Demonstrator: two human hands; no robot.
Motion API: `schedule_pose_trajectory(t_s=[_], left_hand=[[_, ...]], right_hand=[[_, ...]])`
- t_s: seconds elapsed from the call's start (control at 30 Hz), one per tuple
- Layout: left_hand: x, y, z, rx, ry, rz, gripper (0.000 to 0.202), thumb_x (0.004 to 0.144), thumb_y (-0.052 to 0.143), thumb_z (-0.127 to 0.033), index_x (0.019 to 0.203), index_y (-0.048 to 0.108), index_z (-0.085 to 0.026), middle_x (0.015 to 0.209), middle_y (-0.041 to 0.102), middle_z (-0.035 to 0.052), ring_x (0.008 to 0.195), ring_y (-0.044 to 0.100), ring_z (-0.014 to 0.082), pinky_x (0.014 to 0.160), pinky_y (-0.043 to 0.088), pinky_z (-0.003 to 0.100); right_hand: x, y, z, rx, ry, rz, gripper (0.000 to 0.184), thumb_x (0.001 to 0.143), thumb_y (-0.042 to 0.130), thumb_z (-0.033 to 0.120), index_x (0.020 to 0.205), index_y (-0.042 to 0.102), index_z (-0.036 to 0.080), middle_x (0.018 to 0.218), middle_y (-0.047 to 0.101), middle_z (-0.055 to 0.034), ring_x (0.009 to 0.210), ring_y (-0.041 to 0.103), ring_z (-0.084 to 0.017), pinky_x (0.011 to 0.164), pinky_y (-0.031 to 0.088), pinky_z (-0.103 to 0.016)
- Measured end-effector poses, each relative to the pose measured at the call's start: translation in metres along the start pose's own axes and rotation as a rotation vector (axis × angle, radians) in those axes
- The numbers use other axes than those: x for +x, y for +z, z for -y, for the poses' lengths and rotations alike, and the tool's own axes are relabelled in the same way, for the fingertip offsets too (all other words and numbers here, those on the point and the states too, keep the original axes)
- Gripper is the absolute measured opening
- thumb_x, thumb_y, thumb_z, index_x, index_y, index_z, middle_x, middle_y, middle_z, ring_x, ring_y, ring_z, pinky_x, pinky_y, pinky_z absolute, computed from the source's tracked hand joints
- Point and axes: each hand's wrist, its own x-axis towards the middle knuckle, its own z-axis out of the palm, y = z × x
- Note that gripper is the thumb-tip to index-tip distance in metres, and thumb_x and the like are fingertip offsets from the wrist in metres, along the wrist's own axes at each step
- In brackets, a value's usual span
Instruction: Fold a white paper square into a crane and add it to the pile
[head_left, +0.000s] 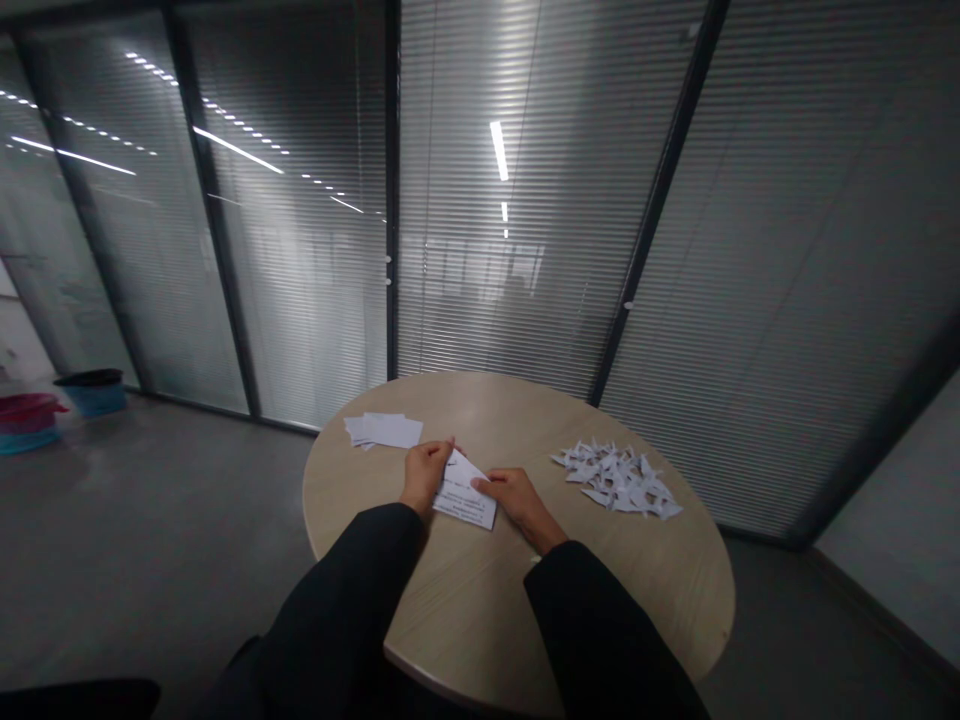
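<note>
Between my hands is a sheet of white paper (pixel 466 500) with printed lines on it, its upper part tapering toward a slanted corner. My left hand (pixel 426 474) grips its left edge, thumb and fingers closed near the top. On the right edge, my right hand (pixel 519 500) pinches the paper with the thumb on top. Off to the right lies a heap of folded white paper pieces (pixel 621 478) with pointed ends. A few flat white paper sheets (pixel 393 430) are stacked loosely at the table's far left.
A round wooden table (pixel 465 620) carries everything. Behind it stands a glass partition (pixel 517 330) with blinds and dark frames. On the floor at the left are a blue bin (pixel 100 398) with a dark liner and a bin with a red liner (pixel 27 410).
</note>
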Motion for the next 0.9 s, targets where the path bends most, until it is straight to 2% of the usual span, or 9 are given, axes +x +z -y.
schedule_pose_trajectory(t_s=[0.1, 0.17, 0.3, 0.4, 0.53, 0.77, 0.9], left_hand=[[0.003, -0.001, 0.002, 0.136, 0.100, -0.083, 0.040, 0.070, 0.063, -0.050, 0.051, 0.063, -0.013, 0.045, 0.055, 0.0024, 0.042, 0.048, 0.0109, 0.041, 0.030, 0.021], [0.003, -0.001, 0.002, 0.149, 0.107, -0.086, 0.043, 0.069, 0.063, -0.052, 0.049, 0.061, -0.013, 0.043, 0.053, 0.0015, 0.040, 0.045, 0.0097, 0.040, 0.028, 0.020], [-0.002, 0.000, 0.001, -0.029, -0.061, 0.117, 0.046, 0.065, 0.063, -0.057, 0.062, 0.064, -0.012, 0.046, 0.055, 0.0015, 0.040, 0.048, 0.0111, 0.039, 0.030, 0.021], [-0.005, 0.002, -0.002, -0.088, -0.151, 0.230, 0.041, 0.057, 0.073, -0.051, 0.062, 0.062, -0.011, 0.047, 0.056, 0.0015, 0.040, 0.050, 0.0116, 0.040, 0.033, 0.022], [-0.007, 0.003, -0.004, -0.056, -0.147, 0.219, 0.036, 0.051, 0.079, -0.041, 0.060, 0.061, -0.011, 0.048, 0.058, 0.0026, 0.041, 0.052, 0.0117, 0.040, 0.034, 0.021], [-0.010, 0.003, -0.007, -0.084, -0.163, 0.193, 0.035, 0.055, 0.077, -0.042, 0.058, 0.059, -0.012, 0.047, 0.057, 0.0016, 0.039, 0.051, 0.0113, 0.038, 0.035, 0.022], [-0.011, 0.003, -0.007, -0.081, -0.169, 0.235, 0.037, 0.055, 0.077, -0.044, 0.061, 0.060, -0.011, 0.049, 0.059, 0.0026, 0.041, 0.053, 0.0120, 0.039, 0.036, 0.022]], right_hand=[[0.000, 0.001, 0.001, 0.005, -0.013, -0.004, 0.027, 0.061, 0.068, 0.039, 0.062, 0.067, 0.012, 0.056, 0.063, -0.0007, 0.050, 0.054, -0.013, 0.048, 0.037, -0.023], [0.002, 0.001, 0.000, 0.000, -0.011, -0.014, 0.027, 0.060, 0.068, 0.039, 0.061, 0.066, 0.012, 0.055, 0.063, -0.0008, 0.050, 0.053, -0.013, 0.047, 0.036, -0.023], [0.004, -0.002, -0.005, 0.005, 0.010, -0.038, 0.029, 0.058, 0.070, 0.040, 0.061, 0.066, 0.011, 0.054, 0.062, -0.0015, 0.049, 0.052, -0.013, 0.047, 0.035, -0.023], [0.004, -0.004, -0.008, 0.029, 0.025, -0.054, 0.031, 0.056, 0.071, 0.042, 0.061, 0.067, 0.012, 0.054, 0.063, -0.0020, 0.050, 0.053, -0.013, 0.047, 0.036, -0.024], [0.003, -0.005, -0.006, 0.039, 0.040, -0.034, 0.031, 0.057, 0.072, 0.042, 0.062, 0.068, 0.012, 0.055, 0.064, -0.0025, 0.051, 0.054, -0.014, 0.049, 0.037, -0.024], [0.000, -0.005, 0.000, 0.040, 0.022, -0.008, 0.032, 0.059, 0.071, 0.042, 0.066, 0.069, 0.011, 0.057, 0.064, -0.0026, 0.052, 0.054, -0.014, 0.049, 0.037, -0.024], [-0.002, -0.005, 0.000, 0.059, 0.033, -0.011, 0.031, 0.058, 0.072, 0.042, 0.064, 0.069, 0.011, 0.057, 0.064, -0.0025, 0.051, 0.054, -0.014, 0.049, 0.037, -0.024]])
